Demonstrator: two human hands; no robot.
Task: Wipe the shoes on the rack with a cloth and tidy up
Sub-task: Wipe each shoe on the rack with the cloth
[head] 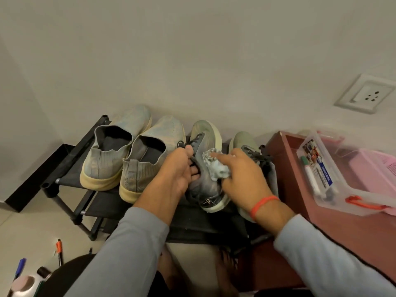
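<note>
Now, left hand (175, 170): fingers curled round the laced shoe (205, 168), gripping it.
Right hand (242, 179): pinches the cloth (216, 166) against that shoe's upper.
Shoe: atop the rack (64, 168), between slip-on pair (128, 151) and its mate (246, 144).

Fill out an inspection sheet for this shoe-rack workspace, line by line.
Surface: black fabric-shelved shoe rack against a pale wall; beige tiled floor.
Job's things: pair of grey knit slip-on shoes on the top shelf; grey-green laced sneaker tilted, being wiped; its mate beside it; crumpled pale cloth.
Clutter: markers and bottles on the floor, lower left.
Grippers: left hand grips the tilted sneaker by its opening; right hand holds the cloth against it, forefinger straight.
Cables: nothing seen.
Surroundings: white wall socket; reddish-brown cabinet bearing a clear plastic box and a pink basket.
</note>
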